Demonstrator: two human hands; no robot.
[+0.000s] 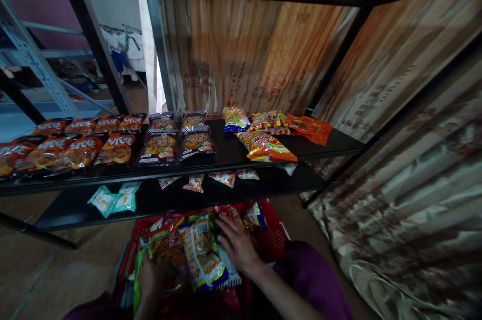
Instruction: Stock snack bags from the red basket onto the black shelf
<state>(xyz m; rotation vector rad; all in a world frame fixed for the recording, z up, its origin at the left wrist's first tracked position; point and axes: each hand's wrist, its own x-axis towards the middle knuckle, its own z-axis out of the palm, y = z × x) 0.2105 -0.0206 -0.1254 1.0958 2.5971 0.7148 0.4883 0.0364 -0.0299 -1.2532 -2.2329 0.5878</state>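
Noted printed beige-brown curtain (410, 174) behind and to R of black rack (341, 59). Inspected upper shelf (331, 150) and lower shelf (161, 198), both w/ snack pkts. Found red basket (277, 234) on floor (33, 265) in front of rack, heaped w/ mixed pkts. Saw R hand (237, 244) over basket, fingers extended and loosely spread, at R edge of clear-and-blue pkt (203, 255); could not confirm any hold. Saw L hand (151, 274) at L side of basket, in shadow, beside green-edged pkt (137, 270); could not tell finger opening or grip. Located clear-and-blue pkt btwn hands, atop others. Logged on upper shelf, L to R: orange-brown pkts (116, 148) in two rows, dark brown pkts (158, 148), yellow-red pkts (267, 147), orange pkt (312, 130). Logged on lower shelf: two teal pkts (126, 196) at L, small red-white pkts (225, 178) nr middle, partly hidden.
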